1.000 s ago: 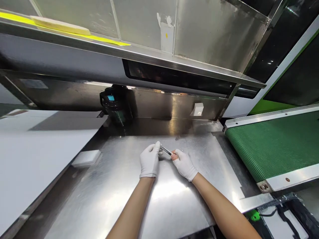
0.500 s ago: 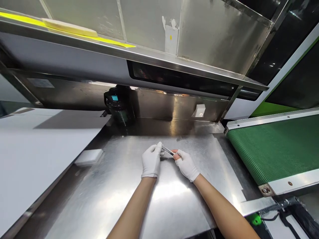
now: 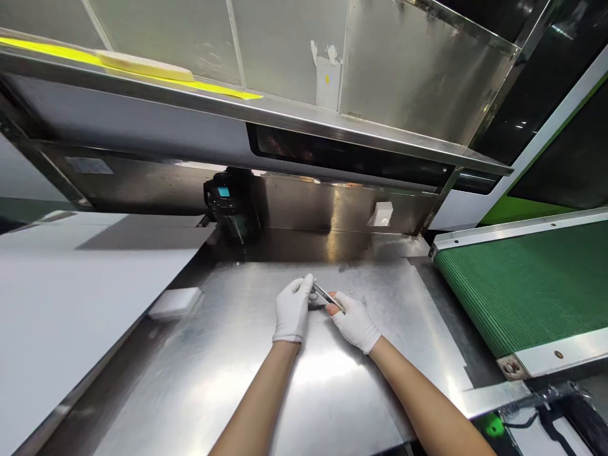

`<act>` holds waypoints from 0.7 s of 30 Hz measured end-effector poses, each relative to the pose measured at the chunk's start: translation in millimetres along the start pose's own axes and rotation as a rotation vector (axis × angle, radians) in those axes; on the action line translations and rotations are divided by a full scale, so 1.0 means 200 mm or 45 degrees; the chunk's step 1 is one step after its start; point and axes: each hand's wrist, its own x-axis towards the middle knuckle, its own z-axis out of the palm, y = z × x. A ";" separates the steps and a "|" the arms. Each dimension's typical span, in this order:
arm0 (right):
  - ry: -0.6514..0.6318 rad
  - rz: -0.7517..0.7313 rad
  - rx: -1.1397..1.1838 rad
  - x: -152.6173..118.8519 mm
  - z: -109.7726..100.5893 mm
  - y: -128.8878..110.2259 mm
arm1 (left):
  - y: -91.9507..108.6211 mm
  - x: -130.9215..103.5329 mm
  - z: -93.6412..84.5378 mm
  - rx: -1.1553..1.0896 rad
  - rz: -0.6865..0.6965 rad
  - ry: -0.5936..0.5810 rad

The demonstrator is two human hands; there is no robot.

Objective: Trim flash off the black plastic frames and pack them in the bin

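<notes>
— What is it they're holding?

— A thin metal strip [image 3: 325, 295], narrow and shiny with a darker face, slanting from upper left down to lower right. It is small, so the finer detail can't be made out.

— And who has which end?

— The left hand [image 3: 291, 310] pinches the upper end with fingertips closed tight on it; the right hand [image 3: 354, 322] closes on the lower end, thumb and forefinger narrowed around it. Both wear white gloves (one right fingertip shows bare through the glove).

— Is it up in the air or on something?

— Just above the steel worktop [image 3: 247, 367], about the middle of it; whether it touches the surface I cannot tell.

— What lies around the grip?

— To the left of the hands, well apart, a white foam block [image 3: 175, 303] sits at the worktop's edge, and a broad white board [image 3: 71, 297] spreads beyond it. Behind the hands, against the back wall, stands a black device with a blue label [image 3: 230, 202], and further right along that wall a small white block [image 3: 381, 214]. To the right of the grip runs a green ribbed conveyor belt [image 3: 527, 278]. Overhead, a steel shelf [image 3: 285, 114] carries a yellow strip [image 3: 142, 66].
</notes>
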 end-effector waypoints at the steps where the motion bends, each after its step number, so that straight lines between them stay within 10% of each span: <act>1: -0.005 0.004 -0.014 0.00 0.00 0.00 | 0.00 0.00 0.00 -0.009 -0.001 -0.011; 14: 0.055 -0.015 0.048 -0.05 0.02 -0.04 | -0.07 0.00 -0.01 -0.091 0.006 -0.058; 21: 0.506 0.069 0.104 -0.05 0.06 0.05 | -0.16 0.01 -0.05 -0.145 -0.053 -0.103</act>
